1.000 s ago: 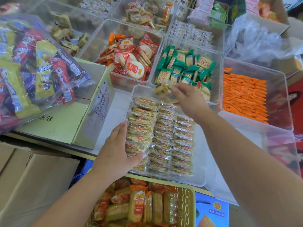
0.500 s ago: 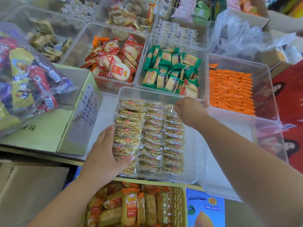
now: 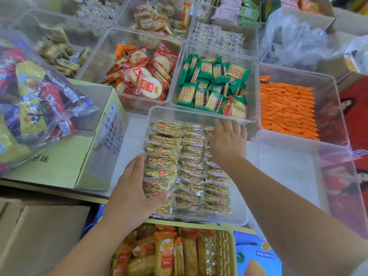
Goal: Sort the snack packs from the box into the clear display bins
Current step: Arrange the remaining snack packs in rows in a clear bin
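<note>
Three rows of snack packs (image 3: 191, 168) fill the clear bin (image 3: 237, 218); our left hand (image 3: 131, 188) grips the left row; our right hand (image 3: 227, 142) presses flat, fingers spread, at the far end.

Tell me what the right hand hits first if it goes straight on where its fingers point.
The bin's far wall, right ahead of the right hand; the fingertips may already touch it, depth unclear. Beyond it lie the green packs.
</note>
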The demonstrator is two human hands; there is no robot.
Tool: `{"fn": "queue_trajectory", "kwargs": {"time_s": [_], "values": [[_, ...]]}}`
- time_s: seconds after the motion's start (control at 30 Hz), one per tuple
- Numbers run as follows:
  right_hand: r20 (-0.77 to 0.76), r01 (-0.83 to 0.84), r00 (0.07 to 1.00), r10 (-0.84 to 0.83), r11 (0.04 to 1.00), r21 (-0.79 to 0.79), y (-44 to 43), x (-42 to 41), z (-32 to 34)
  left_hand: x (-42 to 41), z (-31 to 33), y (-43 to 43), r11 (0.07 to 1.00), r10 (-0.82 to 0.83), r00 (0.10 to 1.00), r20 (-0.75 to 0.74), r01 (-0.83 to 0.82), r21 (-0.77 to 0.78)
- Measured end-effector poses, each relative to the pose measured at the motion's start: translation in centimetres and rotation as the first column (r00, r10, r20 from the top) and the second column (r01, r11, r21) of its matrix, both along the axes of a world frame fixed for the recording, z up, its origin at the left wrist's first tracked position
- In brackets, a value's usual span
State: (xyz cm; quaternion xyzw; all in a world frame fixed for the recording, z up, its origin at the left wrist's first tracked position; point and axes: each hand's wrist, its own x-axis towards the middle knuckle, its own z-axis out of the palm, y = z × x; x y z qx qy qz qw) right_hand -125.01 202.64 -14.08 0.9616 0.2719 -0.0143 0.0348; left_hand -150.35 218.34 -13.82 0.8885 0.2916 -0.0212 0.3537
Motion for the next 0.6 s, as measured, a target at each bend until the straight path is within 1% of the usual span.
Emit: {"fn": "queue_trajectory", "kwargs": {"time_s": [0.1, 0.2, 0.3, 0.4, 0.6], "values": [[-0.088, 0.007, 0.996, -0.012, 0.999, -0.051, -0.5, -2.6, -1.1, 0.0, 0.0, 0.0, 1.0, 0.007, 1.0, 0.005, -0.007, -0.006], [-0.088, 0.021, 0.996, -0.031, 0.994, -0.111, -1.0, -3.7, -2.0, 0.0, 0.0, 0.1, 1.0, 0.003, 1.0, 0.004, -0.003, -0.008], [-0.117, 0.049, 0.991, -0.059, 0.995, -0.088, -1.1, -3.7, -2.4, 0.0, 0.0, 0.1, 1.0, 0.001, 1.0, 0.004, -0.001, -0.008], [-0.201, 0.09, 0.974, -0.101, 0.994, -0.062, -1.0, -3.2, -2.9, 0.0, 0.0, 0.0, 1.0, -0.002, 1.0, 0.003, 0.002, -0.005], [-0.349, 0.081, 0.932, -0.096, 0.995, -0.055, -0.6, -1.6, -3.9, 0.0, 0.0, 0.0, 1.0, -0.001, 1.0, -0.005, 0.001, -0.013]]}}
